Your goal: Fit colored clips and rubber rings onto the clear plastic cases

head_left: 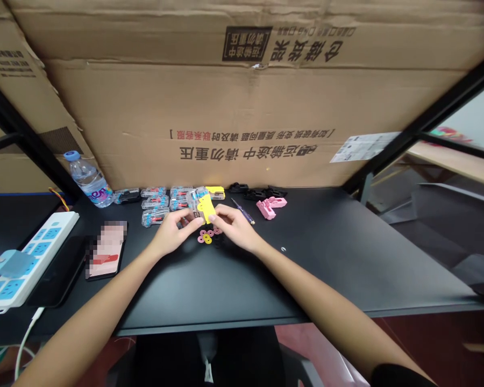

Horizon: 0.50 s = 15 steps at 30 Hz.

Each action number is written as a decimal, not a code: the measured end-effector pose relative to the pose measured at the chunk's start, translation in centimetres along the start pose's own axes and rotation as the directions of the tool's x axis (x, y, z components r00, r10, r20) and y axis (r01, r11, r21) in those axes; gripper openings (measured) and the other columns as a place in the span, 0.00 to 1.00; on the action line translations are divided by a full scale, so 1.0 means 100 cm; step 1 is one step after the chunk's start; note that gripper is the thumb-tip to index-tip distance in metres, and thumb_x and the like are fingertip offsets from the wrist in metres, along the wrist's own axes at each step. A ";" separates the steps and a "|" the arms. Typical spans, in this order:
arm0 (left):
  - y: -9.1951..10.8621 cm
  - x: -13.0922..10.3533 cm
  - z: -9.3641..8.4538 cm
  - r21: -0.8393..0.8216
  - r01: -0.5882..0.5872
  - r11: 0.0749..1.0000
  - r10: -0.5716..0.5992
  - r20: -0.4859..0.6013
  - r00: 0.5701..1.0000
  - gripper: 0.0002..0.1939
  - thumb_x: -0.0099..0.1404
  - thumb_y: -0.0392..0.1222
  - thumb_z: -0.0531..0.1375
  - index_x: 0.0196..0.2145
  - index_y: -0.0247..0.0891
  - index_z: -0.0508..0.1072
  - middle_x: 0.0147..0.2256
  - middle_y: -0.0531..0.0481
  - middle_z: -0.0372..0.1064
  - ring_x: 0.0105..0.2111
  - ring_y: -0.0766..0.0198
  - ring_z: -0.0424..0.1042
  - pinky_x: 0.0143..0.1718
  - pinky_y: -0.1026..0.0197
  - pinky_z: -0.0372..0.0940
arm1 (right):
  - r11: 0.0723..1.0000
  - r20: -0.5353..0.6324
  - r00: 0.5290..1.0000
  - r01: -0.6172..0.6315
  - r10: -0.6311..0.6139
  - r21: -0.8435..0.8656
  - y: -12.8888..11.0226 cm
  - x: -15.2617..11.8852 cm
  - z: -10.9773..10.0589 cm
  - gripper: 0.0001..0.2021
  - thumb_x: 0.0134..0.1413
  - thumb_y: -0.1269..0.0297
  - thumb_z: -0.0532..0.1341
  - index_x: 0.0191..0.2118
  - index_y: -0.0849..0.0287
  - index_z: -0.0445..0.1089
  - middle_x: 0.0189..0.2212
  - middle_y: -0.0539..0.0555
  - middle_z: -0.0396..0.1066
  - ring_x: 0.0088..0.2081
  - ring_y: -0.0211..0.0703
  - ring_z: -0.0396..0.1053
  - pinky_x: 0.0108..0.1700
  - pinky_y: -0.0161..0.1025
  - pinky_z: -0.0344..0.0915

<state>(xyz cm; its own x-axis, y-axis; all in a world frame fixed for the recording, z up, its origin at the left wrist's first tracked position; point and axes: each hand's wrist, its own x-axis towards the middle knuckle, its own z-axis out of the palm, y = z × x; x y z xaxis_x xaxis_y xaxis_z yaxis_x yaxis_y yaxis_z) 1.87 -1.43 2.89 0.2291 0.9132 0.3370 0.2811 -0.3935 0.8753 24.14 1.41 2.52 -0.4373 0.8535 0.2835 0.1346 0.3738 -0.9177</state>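
Note:
Between my two hands, raised over the table, is a small clear-and-yellow plastic device [205, 208] with blue parts inside. My left hand [176, 231] pinches its lower left side, thumb against fingers. On the lower right of the yellow part, my right hand [234, 224] has its thumb and fingers closed. Just below lie several pink and yellow rings [207, 239], with some black ones partly hidden by my right hand. Behind my hands are several clear devices with blue and red insides [155, 202] and another yellow piece [218, 190].
Pink plastic parts [271, 206], black parts [256, 192] and a dark pen-like tool [243, 211] lie to the right. Leftward are a water bottle [89, 180], a phone [107, 250], a black slab [60, 271] and a white power strip [44, 252]. Cardboard [242, 102] walls the back.

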 end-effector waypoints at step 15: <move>0.000 -0.004 0.006 0.037 -0.047 0.998 0.048 -0.028 0.998 0.22 0.72 0.54 0.63 0.25 0.39 0.68 0.24 0.54 0.66 0.26 0.65 0.63 0.31 0.61 0.59 | 0.999 0.050 0.999 0.007 -0.005 -0.045 0.003 -0.004 0.006 0.25 0.68 0.39 0.62 0.35 0.58 0.75 0.33 0.52 0.69 0.31 0.41 0.67 0.34 0.40 0.66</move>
<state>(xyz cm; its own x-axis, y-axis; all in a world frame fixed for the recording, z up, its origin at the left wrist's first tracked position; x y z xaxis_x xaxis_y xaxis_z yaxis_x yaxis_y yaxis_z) 2.32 -1.87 2.55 0.2164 0.8959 0.3881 0.3040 -0.4396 0.8452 23.83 0.99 1.92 -0.4818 0.8324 0.2739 0.1715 0.3960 -0.9021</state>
